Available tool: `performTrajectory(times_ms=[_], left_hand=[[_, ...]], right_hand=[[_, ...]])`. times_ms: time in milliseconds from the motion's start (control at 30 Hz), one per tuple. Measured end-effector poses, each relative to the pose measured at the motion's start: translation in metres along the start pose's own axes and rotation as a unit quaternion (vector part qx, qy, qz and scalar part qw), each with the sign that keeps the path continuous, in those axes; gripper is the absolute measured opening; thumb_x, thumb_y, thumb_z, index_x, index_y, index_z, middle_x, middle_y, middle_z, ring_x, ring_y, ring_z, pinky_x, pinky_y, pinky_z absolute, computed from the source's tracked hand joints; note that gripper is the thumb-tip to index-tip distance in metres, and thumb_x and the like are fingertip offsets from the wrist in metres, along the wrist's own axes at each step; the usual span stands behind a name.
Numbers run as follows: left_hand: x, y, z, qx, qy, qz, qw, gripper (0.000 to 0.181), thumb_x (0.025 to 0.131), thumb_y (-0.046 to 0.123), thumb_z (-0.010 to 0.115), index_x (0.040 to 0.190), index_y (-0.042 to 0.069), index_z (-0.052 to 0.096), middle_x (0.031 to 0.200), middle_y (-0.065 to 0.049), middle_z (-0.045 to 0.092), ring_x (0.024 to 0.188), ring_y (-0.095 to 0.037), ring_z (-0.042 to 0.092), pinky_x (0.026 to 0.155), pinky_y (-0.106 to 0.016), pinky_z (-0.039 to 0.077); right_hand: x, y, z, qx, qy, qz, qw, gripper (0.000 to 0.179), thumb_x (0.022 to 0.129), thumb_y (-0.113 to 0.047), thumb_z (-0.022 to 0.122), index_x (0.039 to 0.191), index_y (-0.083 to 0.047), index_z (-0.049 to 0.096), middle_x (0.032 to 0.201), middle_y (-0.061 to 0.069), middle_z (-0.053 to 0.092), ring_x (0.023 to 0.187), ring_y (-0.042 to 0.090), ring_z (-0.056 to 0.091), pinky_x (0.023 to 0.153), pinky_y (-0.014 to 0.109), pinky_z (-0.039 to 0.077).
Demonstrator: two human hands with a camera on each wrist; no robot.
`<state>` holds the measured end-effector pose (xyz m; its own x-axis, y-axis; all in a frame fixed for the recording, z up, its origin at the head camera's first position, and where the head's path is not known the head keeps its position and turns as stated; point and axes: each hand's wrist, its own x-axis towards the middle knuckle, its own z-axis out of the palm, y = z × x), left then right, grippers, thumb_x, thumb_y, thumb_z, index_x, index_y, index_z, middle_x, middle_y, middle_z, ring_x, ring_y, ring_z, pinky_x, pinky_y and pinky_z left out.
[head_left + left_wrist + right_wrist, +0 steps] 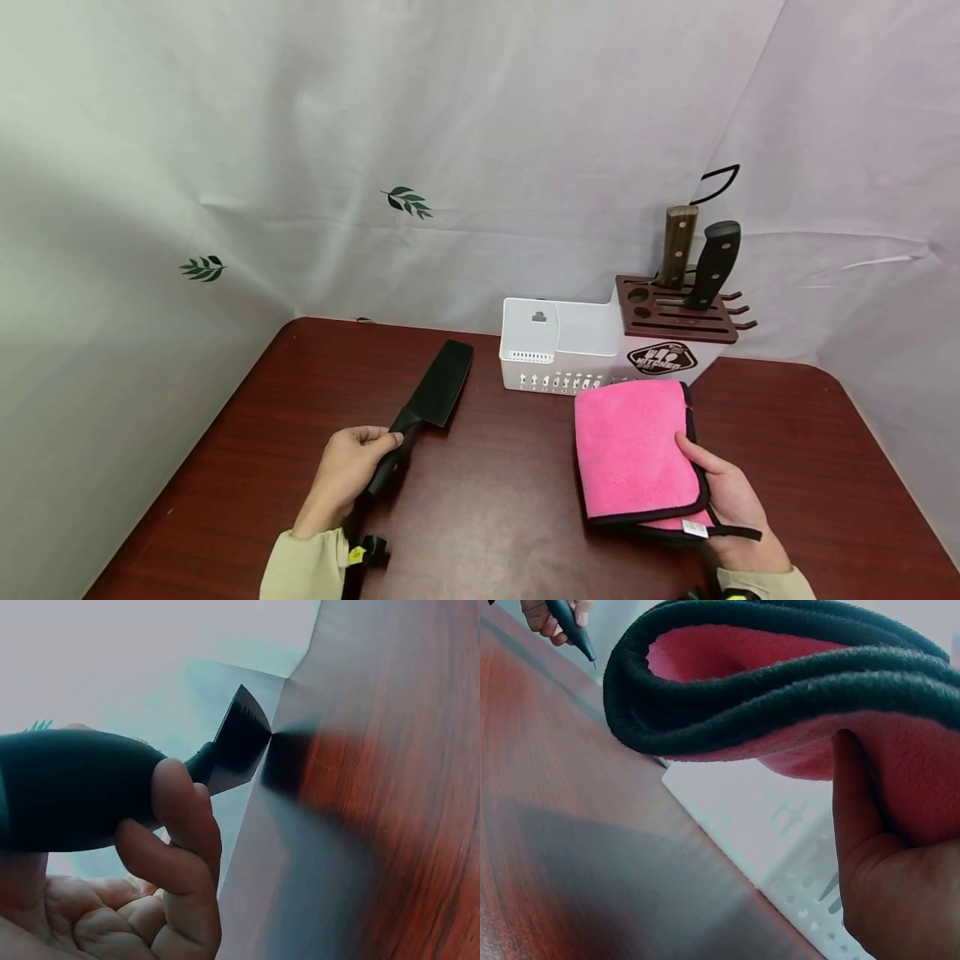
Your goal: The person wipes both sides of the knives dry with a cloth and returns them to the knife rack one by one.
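Note:
A black cleaver is gripped by its handle in my left hand, its blade pointing away and to the right. In the left wrist view the curled fingers hold the thick black handle, and the blade is close to the table. My right hand holds a folded pink cloth with black edging by its right side, thumb on top. In the right wrist view the folded layers of the cloth hang above the table, and some fingers are hidden by it.
Behind the cloth stands a white knife rack with perforated compartments and a brown slotted top. A wooden-handled knife and a black-handled knife stand in the slots. The dark red table meets a pale curtain at the back.

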<state>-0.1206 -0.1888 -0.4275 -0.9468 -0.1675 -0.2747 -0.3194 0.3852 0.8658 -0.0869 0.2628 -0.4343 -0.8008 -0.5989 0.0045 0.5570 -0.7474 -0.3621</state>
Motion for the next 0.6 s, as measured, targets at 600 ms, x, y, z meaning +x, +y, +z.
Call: performTrajectory(times_ms=[600], left_hand=[[-0.0049,0.0086,-0.0031,-0.092,0.003,-0.013,0.9956,0.039,0.093,0.021,0.071,0.121,-0.006,0.065,0.093,-0.014,0.070,0.074,-0.020,0.066,0.060,-0.028,0.054]], right_hand=[[-0.0024,-0.0015,0.0067,-0.029,0.067,0.035,0.9967,0.058,0.112,-0.036,0.018,0.127,-0.011,0.068,0.130,0.013,0.066,0.121,0.032,0.061,0.106,0.049,0.044]])
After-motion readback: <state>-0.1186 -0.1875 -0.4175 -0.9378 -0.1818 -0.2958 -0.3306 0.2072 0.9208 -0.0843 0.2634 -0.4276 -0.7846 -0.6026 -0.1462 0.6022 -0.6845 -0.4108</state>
